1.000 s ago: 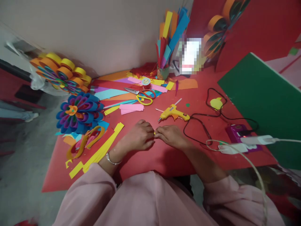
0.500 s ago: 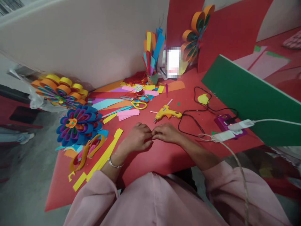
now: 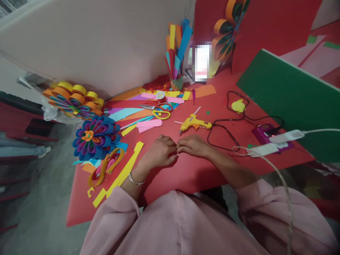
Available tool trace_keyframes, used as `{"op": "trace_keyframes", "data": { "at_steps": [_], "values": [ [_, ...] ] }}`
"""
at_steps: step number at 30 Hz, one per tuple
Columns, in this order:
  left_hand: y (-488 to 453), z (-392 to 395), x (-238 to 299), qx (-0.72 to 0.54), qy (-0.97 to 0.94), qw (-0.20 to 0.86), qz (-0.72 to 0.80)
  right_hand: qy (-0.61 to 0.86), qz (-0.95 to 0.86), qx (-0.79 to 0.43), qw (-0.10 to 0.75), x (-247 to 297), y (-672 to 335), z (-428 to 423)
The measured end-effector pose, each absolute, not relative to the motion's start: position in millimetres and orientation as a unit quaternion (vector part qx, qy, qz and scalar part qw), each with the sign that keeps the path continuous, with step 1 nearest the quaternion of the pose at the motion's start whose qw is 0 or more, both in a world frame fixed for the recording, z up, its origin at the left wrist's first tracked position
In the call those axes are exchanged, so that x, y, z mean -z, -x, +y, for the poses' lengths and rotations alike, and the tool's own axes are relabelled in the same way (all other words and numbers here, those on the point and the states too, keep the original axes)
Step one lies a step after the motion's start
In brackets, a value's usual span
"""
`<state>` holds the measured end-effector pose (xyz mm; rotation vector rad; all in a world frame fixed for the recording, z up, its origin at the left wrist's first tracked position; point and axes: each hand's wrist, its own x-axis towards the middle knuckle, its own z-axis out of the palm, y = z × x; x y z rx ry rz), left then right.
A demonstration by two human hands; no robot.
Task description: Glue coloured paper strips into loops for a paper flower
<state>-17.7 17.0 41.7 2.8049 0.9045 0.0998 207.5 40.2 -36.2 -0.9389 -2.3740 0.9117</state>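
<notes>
L hand (image 3: 160,152) & R hand (image 3: 193,146) lie at frame centre on the red table (image 3: 186,175), knuckles up. Fingers of both are curled in, tips pressed together where the two hands meet. Can't tell if anything sits betw. them, too small/hidden. Silver bangle (image 3: 136,181) on the L wrist, pink sleeves at the bottom of the frame.

Nearest thing: yellow glue gun (image 3: 195,123), lying flat just above the R hand, not touching it, nozzle pointing to frame left. Its black cord (image 3: 225,134) loops off to the right toward a white power strip (image 3: 273,141) and a purple box (image 3: 265,131) w/ a red light.

Above the L hand: pink strips (image 3: 148,124), then scissors (image 3: 160,110) w/ yellow & red handles. Long yellow strips (image 3: 124,170) run diagonally to the lower left of the L hand, w/ orange paper loops (image 3: 106,164) beside them.

Left side: blue-purple paper flower (image 3: 97,137) at the table edge, orange-yellow flower (image 3: 73,101) further up left. Top centre: cup of upright paper strips (image 3: 176,53) by the wall. Right: green board (image 3: 292,95), tilted, w/ a yellow paper disc (image 3: 238,106) near its lower left edge.
</notes>
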Motion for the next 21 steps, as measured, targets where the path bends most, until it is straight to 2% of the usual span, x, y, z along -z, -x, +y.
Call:
{"op": "trace_keyframes", "data": {
  "at_steps": [6,15,21],
  "values": [
    [20,17,-39,-0.028,-0.947,0.09,0.306,0.367,-0.854,-0.325,0.175,26,-207,39],
    [20,16,-38,-0.026,-0.943,0.094,0.317,0.386,-0.805,-0.385,0.235,26,-208,38],
    [19,17,-37,-0.029,-0.943,0.099,0.315,0.377,-0.812,-0.373,0.244,32,-208,39]
  ]
}}
